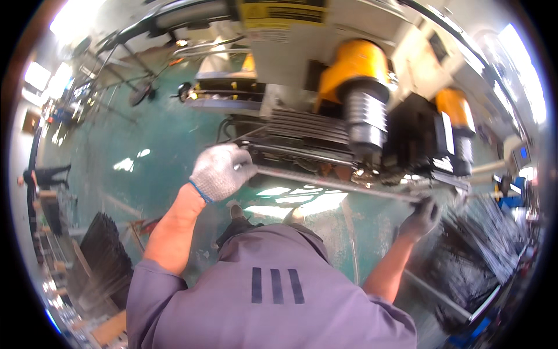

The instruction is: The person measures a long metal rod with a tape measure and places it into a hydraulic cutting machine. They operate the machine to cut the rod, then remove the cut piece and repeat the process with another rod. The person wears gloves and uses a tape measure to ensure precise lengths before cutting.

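A long, thin metal bar (343, 185) spans the space in front of me, sloping from upper left down to the right. My left hand (221, 171), in a pale knit glove with a blue cuff, is closed around the bar's left end. At the other end, my right hand (421, 218), in a darker grey glove, grips the bar with curled fingers. Just beyond the bar stands a machine with a dark ribbed bed (308, 127) and a yellow-orange motor housing (363, 61) above a ribbed metal spindle (365, 115). The bar's far right tip is hard to make out near the machine.
A second yellow-orange unit (455, 107) and a black block (415, 131) sit at the machine's right. Many dark thin strips (482, 238) lie on a rack to my right, and another dark bundle (102, 256) is at left. Someone in dark clothes (49, 176) is far left on the green floor (145, 180).
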### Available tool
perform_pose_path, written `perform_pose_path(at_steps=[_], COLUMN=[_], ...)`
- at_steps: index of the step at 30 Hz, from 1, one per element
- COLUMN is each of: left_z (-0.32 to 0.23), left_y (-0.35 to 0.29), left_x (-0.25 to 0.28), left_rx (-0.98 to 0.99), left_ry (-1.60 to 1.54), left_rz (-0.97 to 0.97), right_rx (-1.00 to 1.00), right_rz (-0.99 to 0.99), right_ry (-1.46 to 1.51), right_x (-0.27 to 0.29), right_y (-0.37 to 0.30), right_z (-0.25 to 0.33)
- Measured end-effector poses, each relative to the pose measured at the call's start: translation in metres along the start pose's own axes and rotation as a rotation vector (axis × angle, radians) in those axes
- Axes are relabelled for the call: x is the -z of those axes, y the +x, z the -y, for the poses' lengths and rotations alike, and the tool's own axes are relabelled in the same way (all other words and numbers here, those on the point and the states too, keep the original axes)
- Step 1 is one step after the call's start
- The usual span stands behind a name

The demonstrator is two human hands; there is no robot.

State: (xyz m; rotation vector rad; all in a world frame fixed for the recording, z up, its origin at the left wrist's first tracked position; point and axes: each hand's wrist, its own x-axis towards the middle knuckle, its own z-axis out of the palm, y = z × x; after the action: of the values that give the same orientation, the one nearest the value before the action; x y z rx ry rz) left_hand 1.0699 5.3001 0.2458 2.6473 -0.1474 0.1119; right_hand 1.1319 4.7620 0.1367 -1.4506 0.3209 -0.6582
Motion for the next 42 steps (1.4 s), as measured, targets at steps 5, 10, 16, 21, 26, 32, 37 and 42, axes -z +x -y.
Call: perform_pose_path(at_steps=[5,10,16,21,26,32,37,42], left_z=[0.119,0.239,0.318,0.361,0.399,0.419,0.453,0.505], left_y=[-0.107,-0.222,-0.327,-0.356,-0.364,-0.366,-0.291,-0.23], left_x=[-0.012,-0.018,-0.008,0.0,0.002,-0.04,-0.044,-0.047], left_rx=[0.268,0.697,1.127,1.337,1.589,2.053,1.978,1.933], left_ry=[0.105,-0.031,-0.362,-0.499,-0.604,-0.8,-0.912,-1.072], left_rz=[0.172,0.084,0.048,-0.005,-0.288,-0.485,-0.381,-0.419], right_rx=[-0.369,-0.214,-0.108,0.325,0.62,0.628,0.825,0.552], right_rz=[0.458,0.746,1.053,1.292,1.328,1.18,0.804,0.912], right_ry=[-0.331,-0.658,-0.814,-0.738,-1.072,-1.243,-1.571,-1.396], right_x=[-0.095,-0.218,-0.447,-0.61,-0.794,-1.014,-1.075,-1.097], right_y=[-0.187,-0.321,-0.415,-0.483,-0.519,-0.54,-0.573,-0.554], right_z=[-0.069,-0.115,-0.078,-0.14,-0.232,-0.346,-0.438,-0.457])
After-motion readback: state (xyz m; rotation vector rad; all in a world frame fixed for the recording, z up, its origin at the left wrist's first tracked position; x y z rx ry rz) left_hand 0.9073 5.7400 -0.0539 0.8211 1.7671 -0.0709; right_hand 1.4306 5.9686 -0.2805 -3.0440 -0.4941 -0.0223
